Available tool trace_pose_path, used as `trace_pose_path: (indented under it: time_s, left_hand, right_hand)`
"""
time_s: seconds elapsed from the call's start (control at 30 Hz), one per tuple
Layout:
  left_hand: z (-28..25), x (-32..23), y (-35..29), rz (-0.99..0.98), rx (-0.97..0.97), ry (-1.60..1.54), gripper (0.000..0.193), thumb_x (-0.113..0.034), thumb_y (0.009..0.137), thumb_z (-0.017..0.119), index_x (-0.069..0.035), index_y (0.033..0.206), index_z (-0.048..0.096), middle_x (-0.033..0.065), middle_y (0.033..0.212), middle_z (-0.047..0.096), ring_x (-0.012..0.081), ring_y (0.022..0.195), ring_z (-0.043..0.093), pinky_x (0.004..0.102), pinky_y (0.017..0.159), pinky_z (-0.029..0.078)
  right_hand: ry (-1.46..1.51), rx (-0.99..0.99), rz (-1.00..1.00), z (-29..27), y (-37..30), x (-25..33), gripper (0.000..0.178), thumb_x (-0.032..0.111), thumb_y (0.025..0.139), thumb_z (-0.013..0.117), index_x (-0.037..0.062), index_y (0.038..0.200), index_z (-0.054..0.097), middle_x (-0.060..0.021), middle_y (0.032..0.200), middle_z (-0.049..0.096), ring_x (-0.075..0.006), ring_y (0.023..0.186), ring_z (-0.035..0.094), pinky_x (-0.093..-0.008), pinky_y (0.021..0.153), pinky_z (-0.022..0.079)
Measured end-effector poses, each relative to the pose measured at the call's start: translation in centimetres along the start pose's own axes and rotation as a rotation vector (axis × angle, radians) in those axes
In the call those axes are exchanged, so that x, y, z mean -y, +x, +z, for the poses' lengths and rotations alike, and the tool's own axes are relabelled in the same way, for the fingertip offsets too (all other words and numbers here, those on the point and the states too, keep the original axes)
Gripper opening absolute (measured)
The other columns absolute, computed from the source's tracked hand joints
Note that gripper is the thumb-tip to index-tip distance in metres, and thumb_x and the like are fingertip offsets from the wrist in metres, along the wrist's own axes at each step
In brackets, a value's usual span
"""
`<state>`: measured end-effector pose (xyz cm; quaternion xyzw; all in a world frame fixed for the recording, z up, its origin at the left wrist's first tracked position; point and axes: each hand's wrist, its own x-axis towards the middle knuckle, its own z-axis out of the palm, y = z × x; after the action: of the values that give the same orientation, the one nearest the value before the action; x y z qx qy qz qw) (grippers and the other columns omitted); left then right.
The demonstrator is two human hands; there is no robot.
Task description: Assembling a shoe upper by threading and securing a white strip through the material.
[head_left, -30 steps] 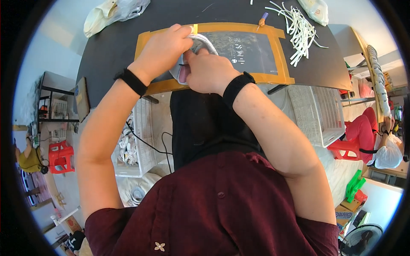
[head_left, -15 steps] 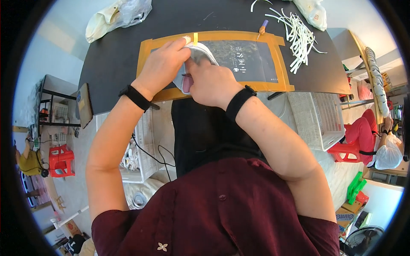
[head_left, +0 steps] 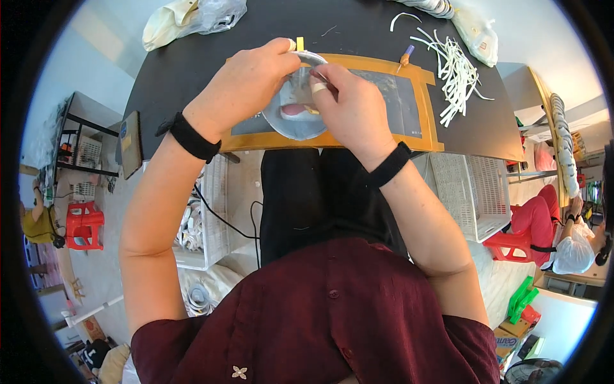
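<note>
A pale grey, rounded piece with a white rim (head_left: 300, 131) is held up over the near part of a dark mat edged with brown tape. A pink patch (head_left: 294, 110) shows on its inner side. Pinched at its far left rim, beside a small yellow tab (head_left: 300, 44), it hangs from the closed fingers of my left hand (head_left: 246, 80). My right hand (head_left: 355, 105) is at its right side, thumb and forefinger pressed together with a thin dark thing between them that I cannot make out. Light tape wraps one right-hand finger.
A purple-handled pointed tool (head_left: 405, 57) lies on the mat's (head_left: 427, 96) far right corner. Cut white strips (head_left: 457, 83) are heaped to the right, and plastic bags (head_left: 192, 18) stand at the back. White crates (head_left: 476, 192) are beneath the table edge; other people sit on both sides.
The grey piece has opened out and turned so more of its round inside shows. My right hand has drawn back from inside it, up to its right rim.
</note>
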<state>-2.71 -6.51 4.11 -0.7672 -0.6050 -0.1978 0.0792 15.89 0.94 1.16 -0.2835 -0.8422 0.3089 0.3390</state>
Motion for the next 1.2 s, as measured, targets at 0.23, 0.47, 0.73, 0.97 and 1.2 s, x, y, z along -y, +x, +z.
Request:
trace_pose_path:
  time_s: [0.23, 0.47, 0.73, 0.97, 1.2]
  left_hand:
    - [-0.9, -1.0, 0.6, -0.023, -0.042, -0.071, 0.025, 0.007, 0.078, 0.059, -0.003, 0.101, 0.057, 0.0144, 0.101, 0.058, 0.0390, 0.090, 0.061, 0.0424, 0.074, 0.051]
    - [-0.4, -1.3, 0.4, -0.069, -0.132, -0.241, 0.036, 0.007, 0.077, 0.058, -0.004, 0.111, 0.058, 0.0119, 0.107, 0.062, 0.0310, 0.094, 0.064, 0.0350, 0.082, 0.051]
    - [3.8, -4.1, -1.7, -0.755, -0.280, -0.880, 0.036, 0.001, 0.085, 0.061, 0.002, 0.121, 0.059, 0.0100, 0.109, 0.067, 0.0158, 0.098, 0.063, 0.0296, 0.087, 0.050]
    - [4.1, -2.7, -3.2, -0.889, -0.219, -0.980, 0.027, -0.005, 0.093, 0.058, 0.002, 0.119, 0.061, 0.0062, 0.106, 0.065, 0.0124, 0.097, 0.059, 0.0272, 0.086, 0.046]
    - [5.1, -2.9, -4.0, -1.002, -0.263, -1.264, 0.025, -0.009, 0.092, 0.062, 0.000, 0.115, 0.061, 0.0052, 0.106, 0.065, 0.0125, 0.097, 0.061, 0.0279, 0.085, 0.048]
  right_hand:
    - [-0.218, 0.062, -0.040, 0.4, 1.2, 1.3, 0.022, 0.024, 0.084, 0.064, 0.0115, 0.102, 0.069, -0.0133, 0.082, 0.071, -0.0344, 0.078, 0.068, -0.0462, 0.071, 0.053]
    - [0.054, 0.005, 0.044, 2.1, 1.7, 0.1, 0.019, 0.022, 0.084, 0.064, 0.0123, 0.099, 0.070, -0.0138, 0.084, 0.071, -0.0346, 0.081, 0.068, -0.0455, 0.072, 0.053]
    - [0.116, 0.030, 0.150, 2.6, 2.0, -0.5, 0.018, 0.020, 0.085, 0.061, 0.0056, 0.093, 0.068, -0.0164, 0.086, 0.070, -0.0356, 0.083, 0.068, -0.0445, 0.074, 0.052]
    - [0.059, 0.085, 0.096, 3.2, 2.0, -1.4, 0.018, 0.020, 0.086, 0.060, 0.0035, 0.092, 0.066, -0.0173, 0.085, 0.070, -0.0356, 0.085, 0.067, -0.0431, 0.075, 0.052]
    - [0.273, 0.152, 0.136, 5.3, 1.2, -3.1, 0.019, 0.019, 0.087, 0.061, 0.0008, 0.092, 0.064, -0.0180, 0.085, 0.069, -0.0337, 0.082, 0.067, -0.0411, 0.074, 0.051]
